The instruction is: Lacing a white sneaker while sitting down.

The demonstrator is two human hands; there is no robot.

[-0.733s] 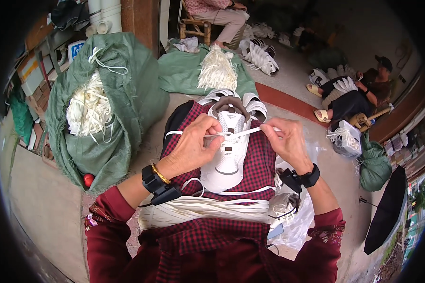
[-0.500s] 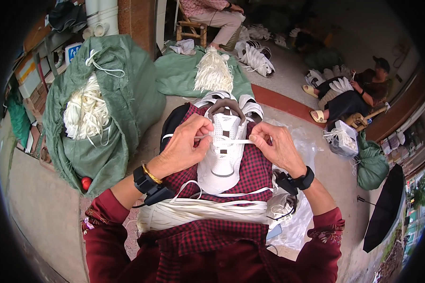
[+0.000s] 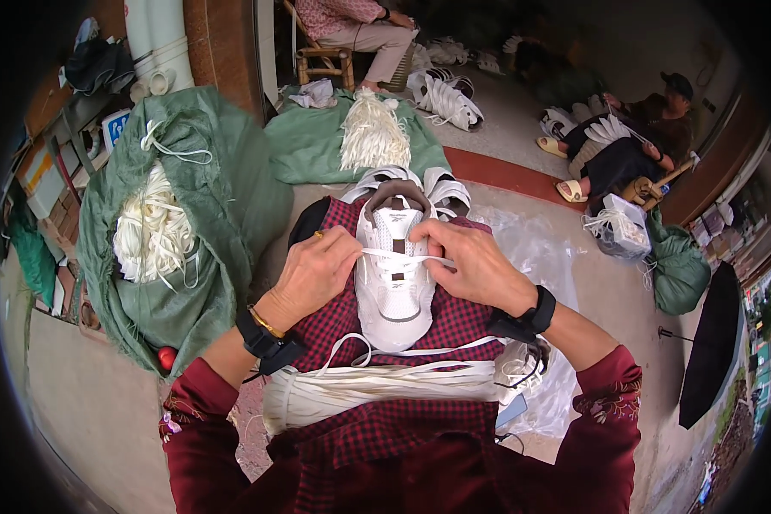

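A white sneaker (image 3: 394, 313) with a brown collar lies on my lap, toe toward me, on a red-and-black checked apron (image 3: 467, 321). A flat white shoelace (image 3: 392, 255) runs across its tongue. My left hand (image 3: 319, 272) is closed in a pinch on the lace at the sneaker's left side. My right hand (image 3: 473, 267) is closed on the lace at the right eyelet edge, its index finger touching the upper; the fingertips are partly hidden. Nearer my body lies a thick bundle of white laces (image 3: 385, 394), with one loose lace looping up beside the toe.
More white shoes (image 3: 447, 193) sit just beyond the sneaker. Green sacks with white laces stand at left (image 3: 231, 163) and lie ahead (image 3: 304, 146). Clear plastic sheeting (image 3: 548, 274) covers ground at right. Two people sit farther off, near piles of shoes. A black umbrella (image 3: 711, 351) lies far right.
My right hand has moved inward from holding the lace out to the side, and now touches the sneaker's eyelet edge. My left hand stays closed on the lace. The whole view has shifted slightly.
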